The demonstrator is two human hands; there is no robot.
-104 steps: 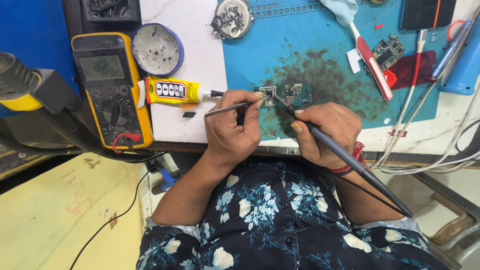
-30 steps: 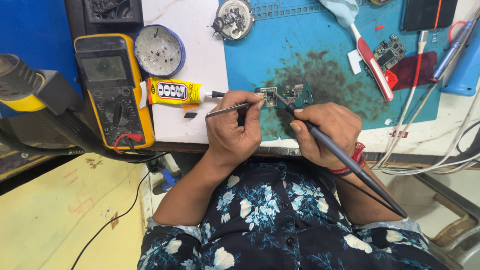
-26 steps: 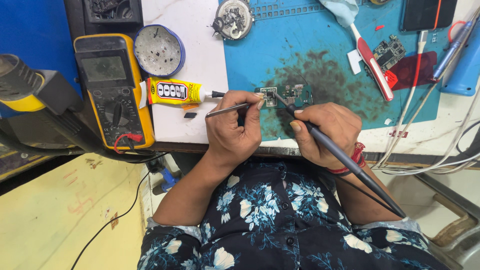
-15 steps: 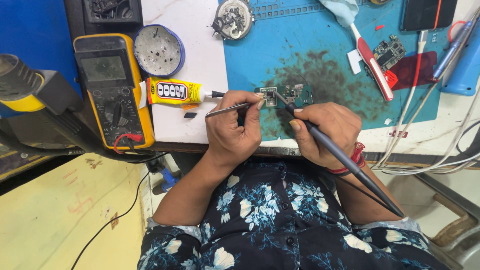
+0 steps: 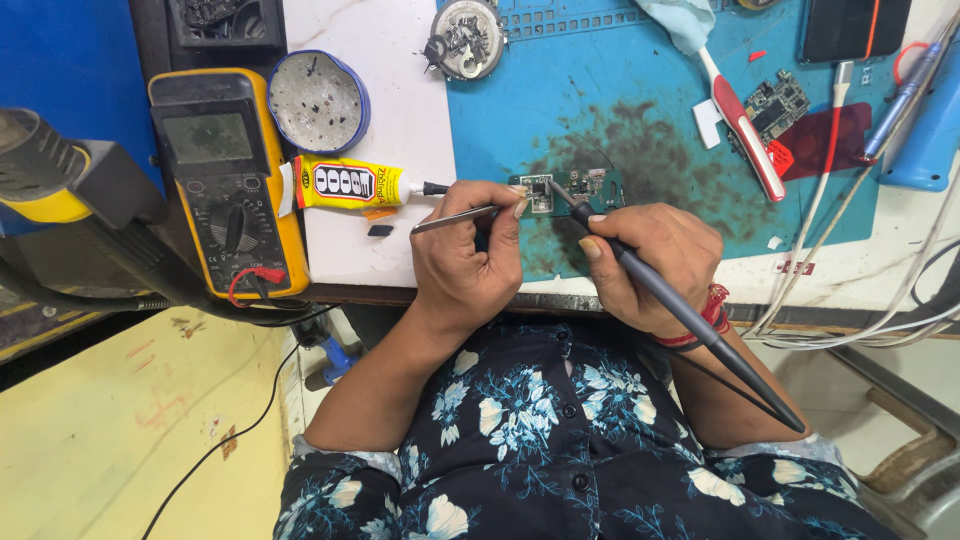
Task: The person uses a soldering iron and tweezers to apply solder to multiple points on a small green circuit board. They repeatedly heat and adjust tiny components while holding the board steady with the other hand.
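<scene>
Lying between left hand (image 5: 465, 255) and right hand (image 5: 650, 255): circuit board (image 5: 565, 190).

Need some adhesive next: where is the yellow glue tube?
In the head view, the yellow glue tube lies left of the left hand, beside the yellow multimeter.

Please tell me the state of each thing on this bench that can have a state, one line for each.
left hand: closed on tweezers
right hand: closed on soldering iron, tip on circuit board
circuit board: flat on blue mat
glue tube: lying, capped
multimeter: screen blank
round tin: open
</scene>
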